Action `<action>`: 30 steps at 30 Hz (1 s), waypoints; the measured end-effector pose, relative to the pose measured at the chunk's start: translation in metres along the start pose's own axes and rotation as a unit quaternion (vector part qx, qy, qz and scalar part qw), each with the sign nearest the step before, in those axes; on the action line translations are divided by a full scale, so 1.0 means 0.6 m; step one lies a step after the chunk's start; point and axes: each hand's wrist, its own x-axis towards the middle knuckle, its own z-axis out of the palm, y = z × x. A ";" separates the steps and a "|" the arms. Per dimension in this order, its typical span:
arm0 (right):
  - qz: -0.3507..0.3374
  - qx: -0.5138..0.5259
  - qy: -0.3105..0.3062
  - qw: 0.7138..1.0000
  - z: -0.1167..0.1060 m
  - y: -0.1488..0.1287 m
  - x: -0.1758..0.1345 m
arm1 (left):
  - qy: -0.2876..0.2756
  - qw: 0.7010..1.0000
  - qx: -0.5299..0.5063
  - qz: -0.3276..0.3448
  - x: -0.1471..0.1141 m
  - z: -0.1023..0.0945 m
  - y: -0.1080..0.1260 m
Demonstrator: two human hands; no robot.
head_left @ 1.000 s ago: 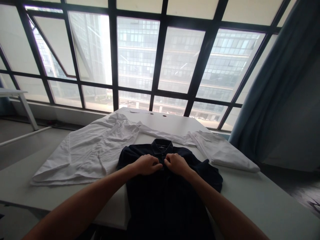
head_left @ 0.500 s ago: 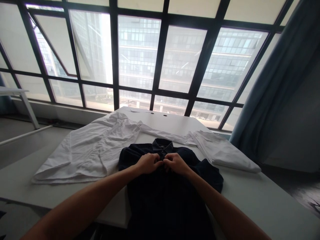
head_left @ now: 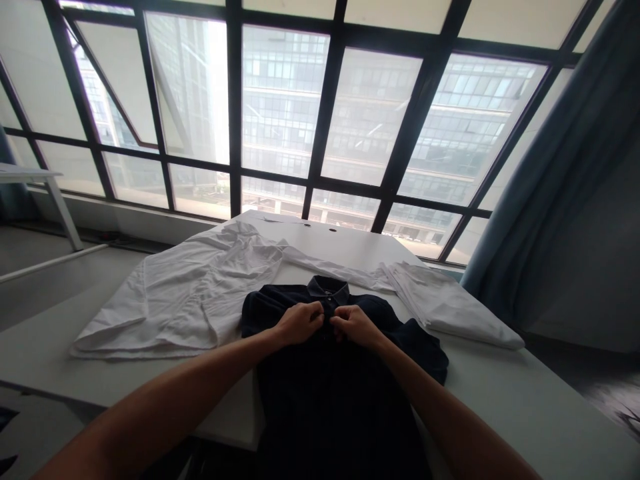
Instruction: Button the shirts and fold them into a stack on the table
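Note:
A dark navy polo shirt (head_left: 335,400) lies front up, its collar (head_left: 327,287) pointing away from me and its lower part running toward me over the table's near edge. My left hand (head_left: 301,323) is closed, pinching the left side of the button placket just below the collar. Opposite it, my right hand (head_left: 356,325) pinches the placket's right side, with a small gap between the two hands. A small button shows just under the collar. The fingertips are partly hidden, and the shirt's dark cloth hides fine detail.
The white table (head_left: 500,393) holds a spread white garment (head_left: 175,300) on the left and folded white cloth (head_left: 450,303) on the right. Behind it stand large framed windows (head_left: 285,107). A blue-grey curtain (head_left: 540,180) hangs at right; another white table (head_left: 30,175) stands far left.
My hands have drawn slightly apart at the placket, my left hand's fingers curling in more. The whole view has shifted a little; the shirt stays in place.

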 end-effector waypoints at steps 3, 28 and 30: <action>-0.011 0.010 -0.017 1.000 -0.005 0.009 0.005 | 0.006 0.999 -0.024 0.020 0.002 0.008 -0.007; -0.006 -0.344 0.087 0.935 -0.064 0.002 -0.004 | -0.043 0.992 -0.108 0.038 0.002 -0.061 0.013; 0.025 -0.337 0.099 0.936 -0.110 0.014 -0.012 | 0.017 0.998 -0.055 -0.009 0.004 -0.101 -0.012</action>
